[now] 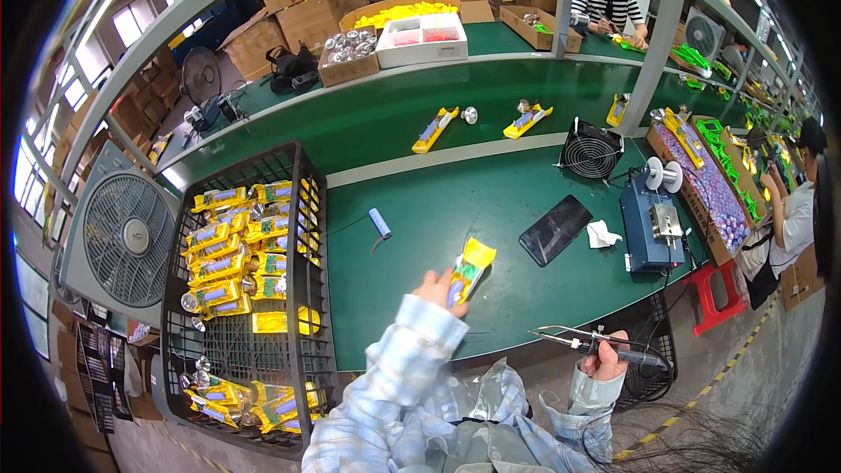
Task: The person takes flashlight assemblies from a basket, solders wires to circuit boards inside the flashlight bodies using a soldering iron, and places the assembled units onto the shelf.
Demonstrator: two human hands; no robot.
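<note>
My left hand is closed on the lower end of a yellow plastic lamp housing, just above the green bench top. A blue-purple cylindrical battery and a green circuit board show inside the housing. My right hand grips a soldering iron at the bench's front edge. Its thin metal tip and a bent guide point left, apart from the housing. A loose blue battery with a short wire lies on the bench, beyond my left hand.
A black crate holding several yellow lamp housings stands at left, beside a grey box fan. On the bench sit a dark phone, white tissue, small black fan and blue machine with a spool. Co-workers sit at right.
</note>
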